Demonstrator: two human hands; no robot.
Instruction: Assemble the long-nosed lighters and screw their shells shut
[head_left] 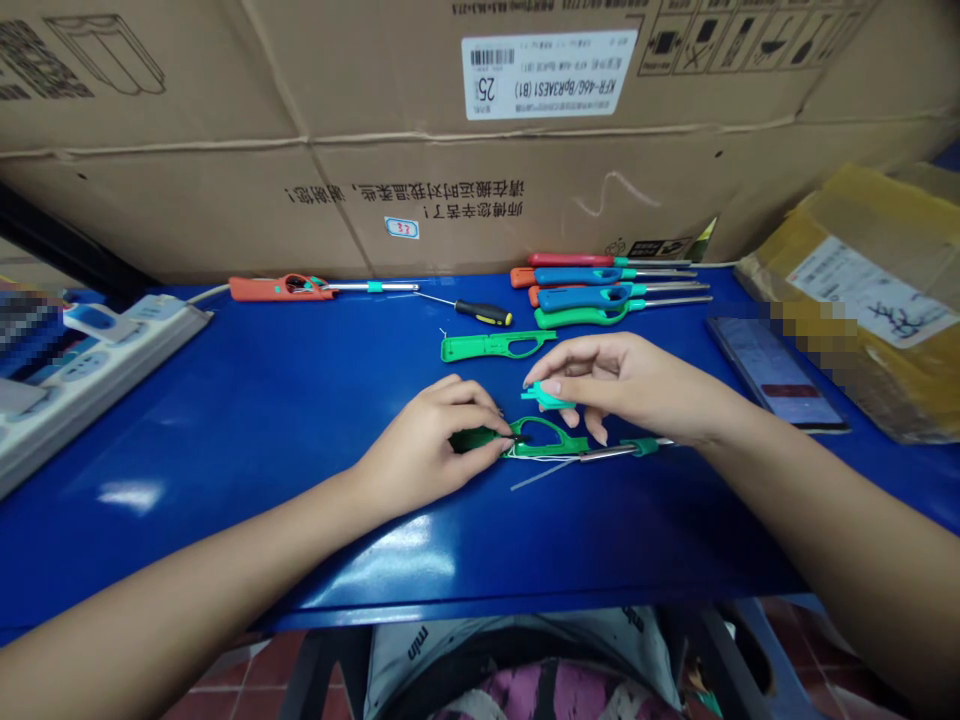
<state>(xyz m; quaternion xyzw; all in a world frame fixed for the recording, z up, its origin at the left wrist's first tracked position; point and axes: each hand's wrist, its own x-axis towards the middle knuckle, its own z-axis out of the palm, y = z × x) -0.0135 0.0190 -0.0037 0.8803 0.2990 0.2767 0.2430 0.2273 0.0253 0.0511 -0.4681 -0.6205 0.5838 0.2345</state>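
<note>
- The green casing half, centre near on the blue table, lies partly under the left hand; an uneven push could skid it across the glossy surface.
- The metal rod, beside its right end, might roll and tug the thin white wires out of place.
- The teal piece sits in a narrow pinch between thumb and fingers of the right hand; the shallow grip could let it slip.
- Left thumb and fingers appear pinched on a small dark part; a twist might dislodge it.
- Cardboard box, across the far side: contents hidden.
- Taped package, far right: contents hidden.
- Orange casing, far left: open, small parts inside, too small to name.
</note>
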